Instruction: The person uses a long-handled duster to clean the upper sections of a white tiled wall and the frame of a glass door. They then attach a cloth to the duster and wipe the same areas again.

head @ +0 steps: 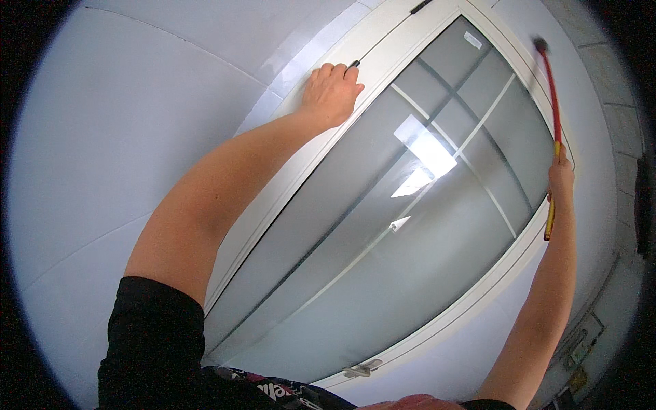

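A white-framed door (307,182) with a frosted glass panel (348,246) fills the middle of the view, tilted. My left hand (333,95) lies back up against the frame's left side. Its bent fingers partly cover a black hinge (353,64), and what is under the palm is hidden. On the right, my right hand (562,177) is closed around the yellow grip of a long-handled tool (553,92). Its shaft is red, pointing up the view, and its dark head is blurred, near the door's upper right edge; I cannot tell the head's kind.
A second black hinge (421,6) is at the top. The metal door handle (363,368) sits low, close to my body. Pale wall panels (128,128) span the left. Beige tiles (612,77) run down the right edge, above cluttered dark items (579,353).
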`<state>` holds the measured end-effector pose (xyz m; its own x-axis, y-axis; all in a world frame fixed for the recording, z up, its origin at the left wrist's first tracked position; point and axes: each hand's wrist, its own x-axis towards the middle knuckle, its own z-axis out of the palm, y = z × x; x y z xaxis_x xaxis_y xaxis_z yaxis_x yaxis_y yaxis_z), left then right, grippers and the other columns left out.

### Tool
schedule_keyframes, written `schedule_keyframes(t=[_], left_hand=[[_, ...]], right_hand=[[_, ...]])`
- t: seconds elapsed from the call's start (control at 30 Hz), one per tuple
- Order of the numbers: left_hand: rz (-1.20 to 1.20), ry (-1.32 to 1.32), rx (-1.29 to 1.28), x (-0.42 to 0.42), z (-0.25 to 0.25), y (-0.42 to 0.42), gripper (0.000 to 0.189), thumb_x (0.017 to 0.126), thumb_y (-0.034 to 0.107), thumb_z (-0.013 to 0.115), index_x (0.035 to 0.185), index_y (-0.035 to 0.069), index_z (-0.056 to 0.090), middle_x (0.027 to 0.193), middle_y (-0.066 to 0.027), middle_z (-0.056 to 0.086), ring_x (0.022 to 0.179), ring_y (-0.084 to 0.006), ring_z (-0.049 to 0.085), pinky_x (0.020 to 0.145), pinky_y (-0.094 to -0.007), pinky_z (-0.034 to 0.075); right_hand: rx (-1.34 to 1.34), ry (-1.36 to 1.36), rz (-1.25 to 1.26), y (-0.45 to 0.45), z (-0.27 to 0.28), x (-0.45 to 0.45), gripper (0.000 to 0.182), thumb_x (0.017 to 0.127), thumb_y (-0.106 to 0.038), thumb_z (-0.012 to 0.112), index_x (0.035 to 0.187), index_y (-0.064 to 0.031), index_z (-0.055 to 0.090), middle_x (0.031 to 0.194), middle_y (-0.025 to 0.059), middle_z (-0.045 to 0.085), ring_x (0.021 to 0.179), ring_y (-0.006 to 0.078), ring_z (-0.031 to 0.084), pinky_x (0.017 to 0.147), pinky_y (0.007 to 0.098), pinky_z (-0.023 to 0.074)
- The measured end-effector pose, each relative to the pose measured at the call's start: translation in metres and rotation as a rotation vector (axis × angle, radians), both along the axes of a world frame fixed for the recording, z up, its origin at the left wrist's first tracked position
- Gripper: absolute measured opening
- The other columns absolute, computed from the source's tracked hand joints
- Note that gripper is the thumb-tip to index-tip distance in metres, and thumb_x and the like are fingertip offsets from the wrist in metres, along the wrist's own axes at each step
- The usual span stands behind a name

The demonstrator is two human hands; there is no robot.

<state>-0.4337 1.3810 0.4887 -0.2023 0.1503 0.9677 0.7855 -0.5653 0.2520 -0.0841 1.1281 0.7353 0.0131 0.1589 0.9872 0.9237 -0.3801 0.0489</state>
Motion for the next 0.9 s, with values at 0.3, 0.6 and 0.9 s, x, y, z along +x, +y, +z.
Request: schedule_keyframes(t=[0.3, 0.6, 0.9], left_hand=[[-0.085, -0.039, 0.071, 0.009, 0.004, 0.016, 0.035, 0.093, 0.024, 0.05, 0.119, 0.0, 0.051, 0.12, -0.0166, 0.049, 0.111, -0.0288, 0.046, 0.095, -0.0421, 0.036], [-0.159, -0.039, 0.246, 0.023, 0.021, 0.008, 0.035, 0.093, 0.023, 0.049, 0.123, 0.003, 0.05, 0.13, -0.0137, 0.044, 0.12, -0.0289, 0.04, 0.099, -0.0427, 0.033], [-0.235, 0.023, 0.278, 0.027, 0.056, -0.004, 0.039, 0.096, 0.025, 0.046, 0.128, 0.004, 0.046, 0.134, -0.0121, 0.043, 0.128, -0.0261, 0.037, 0.104, -0.0402, 0.032]], right_hand=[[-0.033, 0.19, 0.113, 0.01, -0.008, -0.008, 0.04, 0.098, -0.025, 0.039, 0.137, -0.0193, 0.037, 0.08, 0.0169, 0.062, 0.064, 0.0295, 0.062, 0.056, 0.042, 0.0492], [-0.067, 0.092, 0.063, 0.034, 0.004, -0.05, 0.044, 0.097, -0.022, 0.038, 0.14, -0.0217, 0.027, 0.078, 0.0193, 0.063, 0.055, 0.0282, 0.063, 0.044, 0.0387, 0.0499], [-0.012, 0.254, 0.221, 0.047, -0.005, -0.076, 0.04, 0.098, -0.023, 0.037, 0.137, -0.0184, 0.033, 0.074, 0.0157, 0.061, 0.053, 0.0246, 0.061, 0.047, 0.0393, 0.0508]])
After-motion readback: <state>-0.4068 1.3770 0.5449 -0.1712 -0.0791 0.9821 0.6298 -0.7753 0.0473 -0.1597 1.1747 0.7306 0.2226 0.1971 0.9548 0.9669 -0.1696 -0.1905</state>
